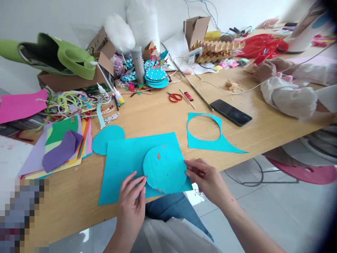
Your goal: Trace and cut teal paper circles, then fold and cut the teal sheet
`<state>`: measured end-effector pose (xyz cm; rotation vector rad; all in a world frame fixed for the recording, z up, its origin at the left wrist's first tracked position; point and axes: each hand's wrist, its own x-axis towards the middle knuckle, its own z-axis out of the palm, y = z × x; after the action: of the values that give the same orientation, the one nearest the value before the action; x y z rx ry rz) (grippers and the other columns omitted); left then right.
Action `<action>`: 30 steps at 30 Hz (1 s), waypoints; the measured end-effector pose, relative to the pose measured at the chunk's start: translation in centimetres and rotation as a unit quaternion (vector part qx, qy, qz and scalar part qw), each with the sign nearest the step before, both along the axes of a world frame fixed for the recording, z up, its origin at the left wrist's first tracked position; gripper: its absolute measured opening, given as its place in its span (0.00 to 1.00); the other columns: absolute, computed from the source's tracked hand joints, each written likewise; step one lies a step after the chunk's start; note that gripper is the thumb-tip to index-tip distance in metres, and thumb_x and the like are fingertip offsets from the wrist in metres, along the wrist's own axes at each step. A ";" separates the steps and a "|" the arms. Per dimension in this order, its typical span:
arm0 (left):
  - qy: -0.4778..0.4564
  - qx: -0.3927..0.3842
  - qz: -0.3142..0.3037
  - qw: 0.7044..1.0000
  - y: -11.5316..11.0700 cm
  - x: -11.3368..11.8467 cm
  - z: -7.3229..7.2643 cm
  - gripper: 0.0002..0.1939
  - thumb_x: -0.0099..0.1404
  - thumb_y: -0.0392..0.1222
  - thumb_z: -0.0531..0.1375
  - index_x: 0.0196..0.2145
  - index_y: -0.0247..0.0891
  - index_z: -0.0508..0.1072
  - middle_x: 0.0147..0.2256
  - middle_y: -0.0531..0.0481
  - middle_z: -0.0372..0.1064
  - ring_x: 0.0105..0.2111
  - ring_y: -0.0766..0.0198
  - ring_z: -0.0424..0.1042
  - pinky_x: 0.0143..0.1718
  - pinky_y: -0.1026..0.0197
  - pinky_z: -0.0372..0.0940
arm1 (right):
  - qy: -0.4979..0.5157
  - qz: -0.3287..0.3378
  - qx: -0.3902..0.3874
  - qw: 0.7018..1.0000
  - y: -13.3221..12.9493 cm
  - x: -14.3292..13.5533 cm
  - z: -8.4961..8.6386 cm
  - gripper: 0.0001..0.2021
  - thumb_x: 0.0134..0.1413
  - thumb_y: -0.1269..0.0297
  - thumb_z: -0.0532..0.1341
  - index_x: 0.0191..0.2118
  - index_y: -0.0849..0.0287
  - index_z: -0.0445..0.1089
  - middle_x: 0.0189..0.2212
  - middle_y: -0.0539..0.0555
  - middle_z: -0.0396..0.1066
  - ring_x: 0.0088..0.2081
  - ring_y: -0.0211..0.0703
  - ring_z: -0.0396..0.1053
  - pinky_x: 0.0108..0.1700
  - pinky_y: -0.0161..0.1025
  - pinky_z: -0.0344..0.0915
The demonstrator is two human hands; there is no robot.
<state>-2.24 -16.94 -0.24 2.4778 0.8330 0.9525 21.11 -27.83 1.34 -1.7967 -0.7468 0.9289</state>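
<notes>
A round blue disc [165, 170] with brown worn patches lies over a rectangular sheet of blue foam or paper [123, 158] at the table's front edge. My left hand [133, 195] has its fingertips at the disc's left edge, thumb bent in close beneath them. On the opposite side, my right hand [207, 175] pinches the disc's right edge between thumb and fingers. A second blue circle [107, 138] sits partly under the sheet's upper left corner. Right of the sheet lies a blue offcut [202, 143] with a round hole cut in it.
Red-handled scissors [175, 97], a black phone [231, 112] and a long thin stick [192, 86] lie behind. Coloured sheets [63, 140] are stacked left. Stacked blue discs [157, 78] stand near a metal flask [137, 65]. Another person's sleeved arm [286, 95] rests at right.
</notes>
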 end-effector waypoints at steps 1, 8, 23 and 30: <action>0.000 0.002 0.000 1.000 0.0 0.0 0.0 0.16 0.64 0.30 0.57 0.48 0.43 0.74 0.44 0.47 0.75 0.52 0.54 0.67 0.44 0.51 0.71 | 0.001 -0.001 0.000 1.000 0.0 0.0 0.0 0.19 0.52 0.58 0.61 0.49 0.58 0.73 0.32 0.52 0.62 0.24 0.37 0.65 0.14 0.32 0.62; 0.006 0.001 -0.001 1.000 0.2 -0.1 -0.2 0.17 0.64 0.30 0.57 0.48 0.43 0.74 0.44 0.46 0.75 0.52 0.54 0.67 0.43 0.52 0.72 | 0.014 -0.015 0.008 1.000 0.0 -0.1 0.0 0.16 0.50 0.58 0.62 0.44 0.57 0.76 0.31 0.52 0.63 0.24 0.37 0.65 0.13 0.31 0.62; -0.004 0.011 0.006 1.000 0.1 -0.1 -0.1 0.19 0.63 0.30 0.58 0.50 0.45 0.73 0.43 0.47 0.75 0.50 0.53 0.68 0.41 0.51 0.73 | -0.016 0.010 0.028 0.999 -0.2 0.1 -0.1 0.15 0.53 0.62 0.60 0.46 0.56 0.76 0.33 0.54 0.67 0.27 0.38 0.67 0.17 0.31 0.62; -0.001 0.009 0.022 1.000 0.0 0.0 -0.1 0.17 0.64 0.31 0.58 0.48 0.44 0.74 0.43 0.46 0.76 0.50 0.52 0.69 0.42 0.49 0.73 | -0.026 0.002 0.022 0.999 0.0 0.0 0.2 0.15 0.51 0.61 0.61 0.44 0.56 0.78 0.31 0.54 0.67 0.26 0.38 0.67 0.18 0.32 0.63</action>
<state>-2.23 -16.97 -0.33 2.4832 0.8857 0.9808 21.15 -27.79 1.52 -1.7861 -0.7987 0.8650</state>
